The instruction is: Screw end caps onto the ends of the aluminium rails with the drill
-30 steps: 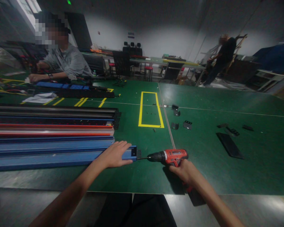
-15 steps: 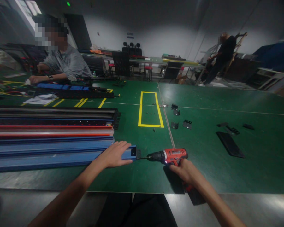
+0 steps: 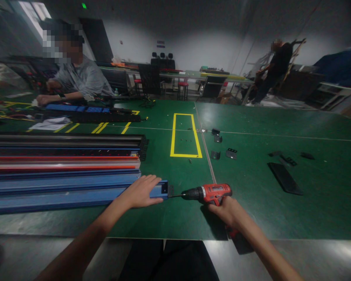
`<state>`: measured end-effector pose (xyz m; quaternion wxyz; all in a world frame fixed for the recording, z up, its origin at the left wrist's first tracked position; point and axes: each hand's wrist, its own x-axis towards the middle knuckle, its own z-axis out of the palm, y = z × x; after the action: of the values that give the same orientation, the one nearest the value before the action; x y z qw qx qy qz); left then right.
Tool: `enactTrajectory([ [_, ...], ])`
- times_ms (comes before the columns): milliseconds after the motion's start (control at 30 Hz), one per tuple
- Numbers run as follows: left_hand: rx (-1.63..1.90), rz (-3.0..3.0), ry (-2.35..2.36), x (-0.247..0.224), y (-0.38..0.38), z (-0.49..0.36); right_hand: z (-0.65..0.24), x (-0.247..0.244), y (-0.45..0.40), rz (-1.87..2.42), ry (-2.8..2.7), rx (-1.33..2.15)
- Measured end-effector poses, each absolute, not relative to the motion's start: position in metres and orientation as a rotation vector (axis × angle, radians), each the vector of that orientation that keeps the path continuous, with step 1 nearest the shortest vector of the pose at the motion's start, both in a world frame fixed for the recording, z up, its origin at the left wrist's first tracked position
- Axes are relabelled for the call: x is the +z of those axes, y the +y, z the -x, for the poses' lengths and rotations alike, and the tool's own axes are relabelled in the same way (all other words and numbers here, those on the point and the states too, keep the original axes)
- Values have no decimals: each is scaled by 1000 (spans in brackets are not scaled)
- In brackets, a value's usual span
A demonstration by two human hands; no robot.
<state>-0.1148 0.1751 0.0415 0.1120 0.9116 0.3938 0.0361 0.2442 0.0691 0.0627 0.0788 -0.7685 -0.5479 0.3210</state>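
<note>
My left hand (image 3: 143, 190) grips the nearest blue metal profile (image 3: 84, 195) close to its right end, thumb on the near side and fingers over the far side. A dark end cap (image 3: 171, 191) sits at that end of the profile. My right hand (image 3: 229, 210) is wrapped round the handle of a red and black cordless drill (image 3: 218, 191), which lies level and points left. Its long thin bit (image 3: 177, 195) reaches the end cap; whether a screw is at the tip is too small to tell.
Other profiles, including a red one (image 3: 61, 163) and a black one (image 3: 61, 139), lie alongside on the green table (image 3: 251, 218). Black brackets (image 3: 231, 153) and a dark flat block (image 3: 285, 178) lie to the right. Across the table a person (image 3: 84, 78) works; another stands far right.
The small light on the drill glowed before and is now off. Both hands, the drill and the profile stay practically in place.
</note>
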Motion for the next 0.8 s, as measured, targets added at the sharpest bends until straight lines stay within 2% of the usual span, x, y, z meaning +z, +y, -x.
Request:
enactTrajectory([
  [800, 10, -2718, 1177, 39, 174, 118, -245, 61, 67, 2230, -1572, 1039],
])
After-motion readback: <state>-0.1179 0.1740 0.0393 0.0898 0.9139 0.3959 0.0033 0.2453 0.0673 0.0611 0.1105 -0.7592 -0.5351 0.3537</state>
